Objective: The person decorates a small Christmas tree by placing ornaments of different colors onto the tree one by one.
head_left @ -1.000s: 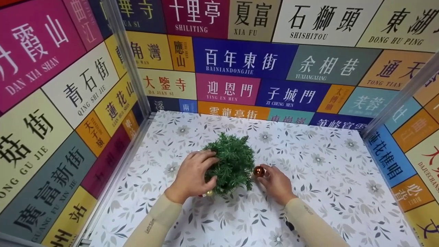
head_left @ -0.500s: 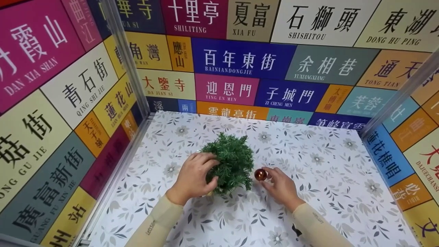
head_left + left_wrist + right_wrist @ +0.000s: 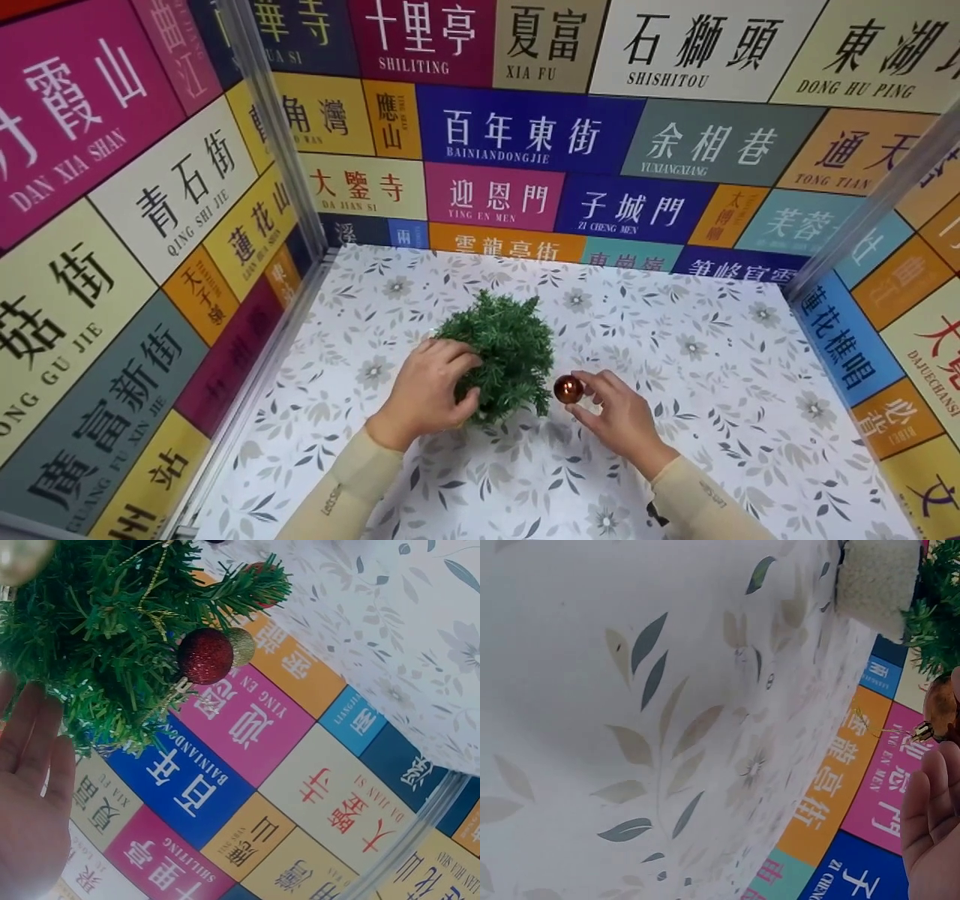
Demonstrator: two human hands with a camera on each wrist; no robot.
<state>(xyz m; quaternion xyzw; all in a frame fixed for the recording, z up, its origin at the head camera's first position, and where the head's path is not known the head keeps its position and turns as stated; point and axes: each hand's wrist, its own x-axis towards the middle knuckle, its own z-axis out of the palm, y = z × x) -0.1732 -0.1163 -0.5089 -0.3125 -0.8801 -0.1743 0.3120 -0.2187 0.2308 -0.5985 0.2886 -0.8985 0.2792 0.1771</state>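
Note:
A small green artificial Christmas tree [image 3: 506,352] stands mid-table. My left hand [image 3: 431,382] holds its left side, fingers and thumb curved about the foliage and fingertips partly hidden there. In the left wrist view, a glittery dark red ball [image 3: 205,656], a gold ball [image 3: 241,646] and a pale gold ball [image 3: 22,559] hang on its branches. Just right of the tree, my right hand [image 3: 619,412] pinches a shiny copper Christmas ball [image 3: 568,389] between fingers and thumb. Its gold cap [image 3: 922,732] and thin gold loop [image 3: 866,721] show in the right wrist view.
A white rough-textured base [image 3: 877,585] shows under the tree in the right wrist view. White floral cloth [image 3: 720,420] covers the table. Sign-printed walls [image 3: 525,127] enclose it at the back and both sides, with clear corner strips [image 3: 281,127].
My right hand has drawn slightly right and toward me with the copper ball, and its thumb and fingers have shifted on it. My left hand stays nearly still at the tree.

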